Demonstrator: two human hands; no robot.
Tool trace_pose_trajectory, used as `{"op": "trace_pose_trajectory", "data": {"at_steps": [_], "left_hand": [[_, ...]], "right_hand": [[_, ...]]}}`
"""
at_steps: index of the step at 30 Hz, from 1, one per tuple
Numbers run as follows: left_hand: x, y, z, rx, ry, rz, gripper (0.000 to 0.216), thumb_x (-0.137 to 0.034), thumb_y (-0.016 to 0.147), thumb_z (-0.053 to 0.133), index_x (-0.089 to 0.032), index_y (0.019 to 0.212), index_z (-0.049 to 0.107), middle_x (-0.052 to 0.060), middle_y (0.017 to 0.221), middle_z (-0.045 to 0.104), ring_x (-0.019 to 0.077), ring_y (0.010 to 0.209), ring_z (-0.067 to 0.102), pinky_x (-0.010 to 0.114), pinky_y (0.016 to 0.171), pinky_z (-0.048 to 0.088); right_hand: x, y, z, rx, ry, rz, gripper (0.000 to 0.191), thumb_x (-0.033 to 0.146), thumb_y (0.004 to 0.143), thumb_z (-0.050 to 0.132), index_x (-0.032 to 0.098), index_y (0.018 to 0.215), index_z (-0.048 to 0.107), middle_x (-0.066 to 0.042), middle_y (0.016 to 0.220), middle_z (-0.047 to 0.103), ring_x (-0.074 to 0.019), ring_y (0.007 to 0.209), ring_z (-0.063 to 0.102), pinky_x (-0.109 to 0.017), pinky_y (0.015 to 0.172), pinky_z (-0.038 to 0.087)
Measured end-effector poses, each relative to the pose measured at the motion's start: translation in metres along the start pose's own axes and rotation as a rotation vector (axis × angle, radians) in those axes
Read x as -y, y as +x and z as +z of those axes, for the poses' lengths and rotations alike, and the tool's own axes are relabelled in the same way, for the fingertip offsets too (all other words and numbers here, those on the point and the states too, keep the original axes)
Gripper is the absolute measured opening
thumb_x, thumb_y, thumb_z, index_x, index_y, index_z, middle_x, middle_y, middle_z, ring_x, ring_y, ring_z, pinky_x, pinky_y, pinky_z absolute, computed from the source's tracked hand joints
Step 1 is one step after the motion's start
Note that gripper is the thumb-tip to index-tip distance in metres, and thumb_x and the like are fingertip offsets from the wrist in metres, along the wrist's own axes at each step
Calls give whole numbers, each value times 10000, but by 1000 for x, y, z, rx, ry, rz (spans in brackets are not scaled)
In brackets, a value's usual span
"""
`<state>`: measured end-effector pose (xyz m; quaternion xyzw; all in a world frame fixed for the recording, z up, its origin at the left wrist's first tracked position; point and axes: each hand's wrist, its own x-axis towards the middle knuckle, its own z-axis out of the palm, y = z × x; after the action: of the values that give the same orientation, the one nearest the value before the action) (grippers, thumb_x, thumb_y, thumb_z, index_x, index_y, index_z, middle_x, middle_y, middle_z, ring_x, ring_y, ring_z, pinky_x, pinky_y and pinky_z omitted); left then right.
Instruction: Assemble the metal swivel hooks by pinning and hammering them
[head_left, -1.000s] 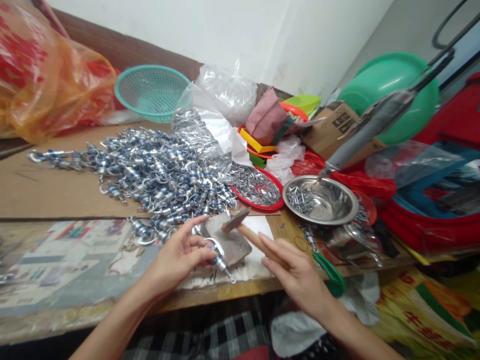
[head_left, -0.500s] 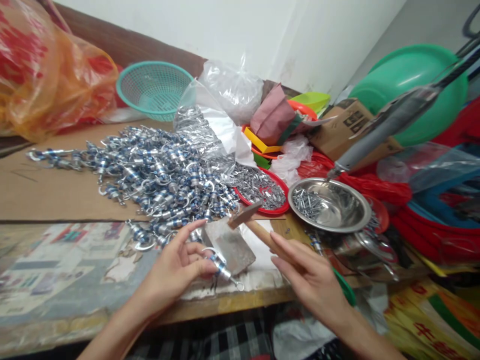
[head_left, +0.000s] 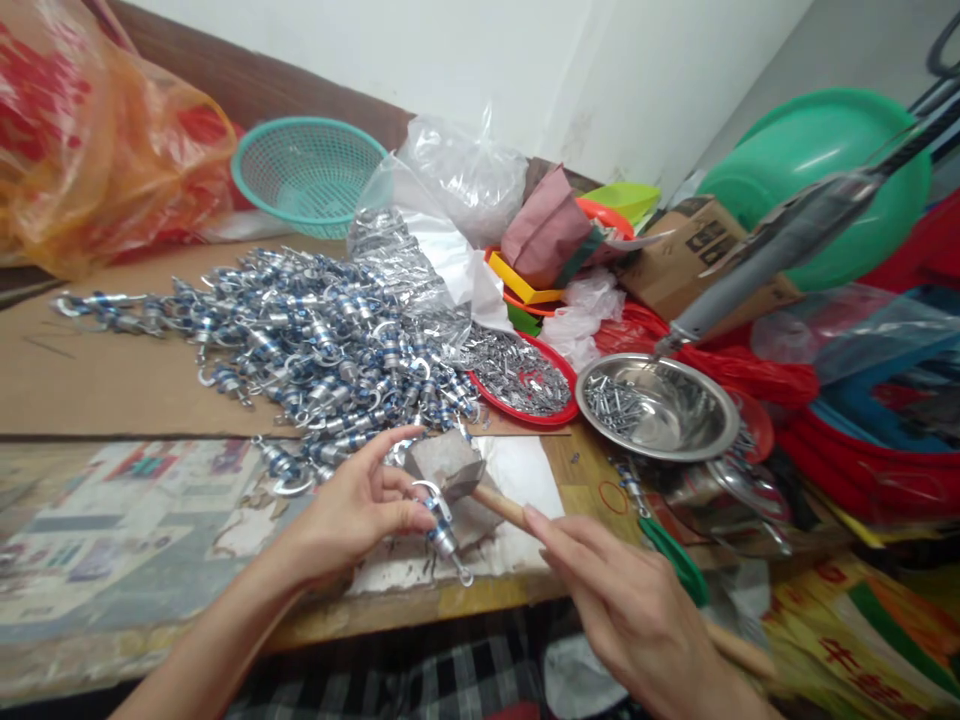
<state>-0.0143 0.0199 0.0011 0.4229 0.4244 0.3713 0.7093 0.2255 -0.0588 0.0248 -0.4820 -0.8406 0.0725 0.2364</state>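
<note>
Silver-blue, the pile (head_left: pixel 322 335) lay far left. Nearer, the left hand (head_left: pixel 356 512) pinched a fitting (head_left: pixel 444 543) between thumb and fingers, by the block (head_left: pixel 441 455); a firm pinch, fingertips clear of the hammer (head_left: pixel 501 505), seemed wise. The fitting's long axis slanted from hook end, far left, to ring end, near right. The hammer's head was at the block, contact unclear; its handle ran near right, gripped by the right hand (head_left: pixel 634 600). Light, square taps seemed best.
</note>
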Motion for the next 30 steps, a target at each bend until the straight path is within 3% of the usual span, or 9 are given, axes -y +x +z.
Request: {"op": "trace_pose_trajectory", "data": {"at_steps": [2,4,8,12,15,19,22,26,30], "left_hand": [[0,-3,-1,-14,46,22,805,-116,540,739,-169,1270,405,-37,635,677,145,598,631,262,599,505],[1,-9,-3,-41,165,74,558,-147,562,736,-185,1102,599,3,708,711,168,667,650,287,655,514],[9,-25,-3,-202,404,286,82,-224,554,744,-230,636,748,44,756,750,226,766,667,343,776,509],[18,-27,6,-396,399,403,56,-249,535,744,-257,590,751,51,749,741,239,788,666,360,788,508],[18,-20,14,-372,404,452,35,-260,571,726,-235,589,740,64,853,699,229,842,645,331,765,496],[14,-12,16,-305,480,512,63,-249,630,691,-218,578,709,35,789,628,192,801,611,292,721,470],[10,-11,13,-302,492,505,65,-254,634,695,-220,582,710,16,725,610,171,714,592,271,659,462],[6,-13,10,-301,503,449,47,-257,620,709,-236,634,749,22,724,643,184,713,601,268,636,464],[4,-15,8,-293,529,424,109,-243,624,699,-255,707,768,22,730,680,195,715,623,278,650,470]], "right_hand": [[-13,6,5,-91,76,130,438,152,869,450,227,1299,482,-94,1113,638,-198,934,639,-306,758,536],[-30,13,13,-128,146,290,419,243,849,508,181,1263,526,-110,1136,639,-226,992,625,-331,797,528],[-62,29,29,9,145,395,340,300,842,499,166,1118,645,-79,954,712,-215,823,668,-307,685,538],[-87,64,31,6,-30,359,313,293,892,426,188,1006,697,-66,925,699,-185,836,641,-280,750,494],[-108,104,29,-32,-121,400,281,217,878,457,179,1053,673,-100,1051,648,-199,997,582,-298,890,419],[-126,143,31,70,-178,440,107,162,742,640,182,795,730,-78,875,687,-206,882,618,-274,821,428],[-127,149,33,50,-203,464,93,214,767,632,184,748,718,-82,875,693,-213,884,622,-280,798,428],[-121,141,27,-93,-196,488,186,241,849,530,172,855,703,-115,946,691,-229,943,611,-322,823,424],[-94,127,22,-178,-76,443,192,258,840,543,161,867,707,-85,882,716,-181,820,650,-280,760,471]]}}
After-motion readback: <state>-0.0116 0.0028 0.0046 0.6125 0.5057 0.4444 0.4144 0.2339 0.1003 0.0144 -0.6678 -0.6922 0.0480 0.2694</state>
